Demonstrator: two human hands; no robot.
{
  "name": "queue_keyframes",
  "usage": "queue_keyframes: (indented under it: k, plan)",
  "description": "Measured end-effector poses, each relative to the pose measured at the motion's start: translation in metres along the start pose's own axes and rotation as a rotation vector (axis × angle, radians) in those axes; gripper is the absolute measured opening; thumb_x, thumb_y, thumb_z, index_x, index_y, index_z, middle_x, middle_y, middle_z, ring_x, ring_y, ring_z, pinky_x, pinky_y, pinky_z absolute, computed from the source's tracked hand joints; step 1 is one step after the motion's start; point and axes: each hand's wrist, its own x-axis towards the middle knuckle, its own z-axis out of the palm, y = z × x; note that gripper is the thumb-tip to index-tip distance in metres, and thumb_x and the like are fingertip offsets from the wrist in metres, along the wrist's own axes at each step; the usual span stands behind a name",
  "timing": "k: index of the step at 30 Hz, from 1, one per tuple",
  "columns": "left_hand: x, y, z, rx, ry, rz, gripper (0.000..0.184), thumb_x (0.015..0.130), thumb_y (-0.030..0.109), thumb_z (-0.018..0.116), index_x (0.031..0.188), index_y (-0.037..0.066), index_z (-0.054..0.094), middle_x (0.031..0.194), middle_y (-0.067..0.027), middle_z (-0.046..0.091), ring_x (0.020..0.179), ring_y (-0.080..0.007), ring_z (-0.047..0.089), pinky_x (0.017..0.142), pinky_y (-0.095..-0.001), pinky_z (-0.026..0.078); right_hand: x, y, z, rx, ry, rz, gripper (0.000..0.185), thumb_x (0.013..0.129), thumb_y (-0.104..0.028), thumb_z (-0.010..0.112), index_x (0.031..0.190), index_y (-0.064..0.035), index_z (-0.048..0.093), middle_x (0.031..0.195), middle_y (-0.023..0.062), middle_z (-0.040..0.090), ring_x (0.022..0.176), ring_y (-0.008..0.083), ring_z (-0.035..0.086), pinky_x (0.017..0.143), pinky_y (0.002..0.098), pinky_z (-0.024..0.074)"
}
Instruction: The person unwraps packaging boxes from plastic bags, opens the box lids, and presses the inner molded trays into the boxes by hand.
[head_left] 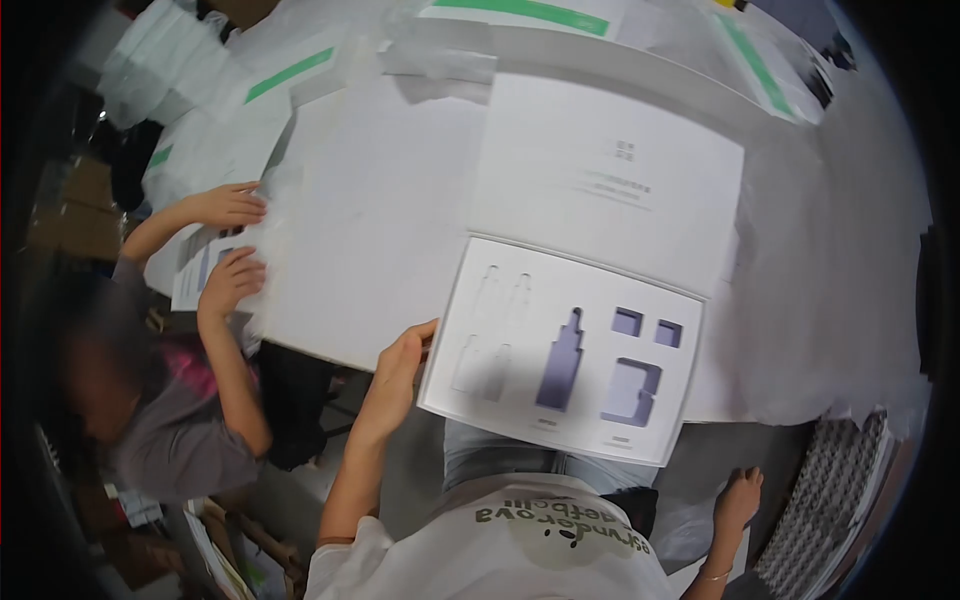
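An open white gift box (510,410) lies tilted at the table's near edge, partly overhanging it. Its white insert has bottle-shaped, square and larger rounded recesses showing lilac, plus faint bottle outlines at left. The raised lid (560,150) leans back over the table and carries small printed text. My left hand (398,375) grips the box's left side, its fingers partly hidden behind the edge. Down at my right side, away from the box, my right hand (740,497) is closed near translucent plastic (688,515). What it holds, if anything, is hidden.
At left, a co-worker's two hands (232,280) rest at another white box (187,280). The white table (370,230) stretches ahead. Green-striped white packages (290,75) line the back, translucent plastic sheeting (820,270) covers the right, and a grey textured stack (820,500) stands below.
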Motion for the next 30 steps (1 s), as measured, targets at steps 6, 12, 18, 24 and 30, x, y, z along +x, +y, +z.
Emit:
queue_keyframes:
  k: [6,12,18,24,30]
  plan:
    - [0.028,-0.009,0.006,-0.121,0.037,0.024,0.066,0.105,0.051,0.027,0.136,-0.003,0.047,0.138,-0.0155,0.052,0.131,-0.0222,0.047,0.101,-0.0342,0.039,0.047,-0.130,-0.066,0.643,0.168,-0.200,0.016,0.092,-0.006,0.056,0.105,0.0026,0.062,0.103,0.0173,0.057,0.095,0.0328,0.058,0.083,0.0387,0.0477]
    - [0.106,-0.023,0.031,-0.143,-0.019,0.281,0.059,0.106,0.038,0.034,0.151,0.001,0.027,0.156,-0.0135,0.030,0.145,-0.0224,0.026,0.119,-0.0360,0.020,0.125,-0.172,-0.023,1.221,0.161,-0.078,0.038,0.101,-0.025,0.045,0.125,0.0039,0.053,0.117,0.0154,0.059,0.107,0.0238,0.057,0.095,0.0370,0.0447]
    - [0.133,-0.018,0.041,-0.468,-0.261,0.283,0.059,0.106,0.046,0.032,0.145,0.002,0.040,0.142,-0.0115,0.047,0.132,-0.0195,0.041,0.112,-0.0310,0.030,0.169,-0.201,-0.056,2.014,-0.105,0.069,0.052,0.099,-0.021,0.046,0.145,0.0007,0.037,0.142,0.0155,0.045,0.129,0.0250,0.045,0.109,0.0361,0.0340]
    - [0.144,-0.024,0.049,-0.422,-0.047,0.213,0.053,0.104,0.051,0.034,0.110,0.004,0.057,0.099,-0.0029,0.058,0.092,-0.0115,0.050,0.086,-0.0286,0.042,0.193,-0.186,-0.032,2.037,-0.091,0.161,0.049,0.099,-0.019,0.046,0.142,0.0020,0.039,0.141,0.0175,0.046,0.127,0.0268,0.046,0.107,0.0375,0.0351]
    - [0.170,-0.044,0.057,-0.436,0.034,0.166,0.050,0.104,0.045,0.037,0.084,0.006,0.059,0.072,0.0024,0.051,0.065,-0.0065,0.041,0.062,-0.0262,0.037,0.205,-0.175,-0.009,1.849,0.036,0.116,0.047,0.100,-0.023,0.045,0.137,0.0044,0.045,0.136,0.0208,0.049,0.121,0.0285,0.049,0.101,0.0390,0.0397]
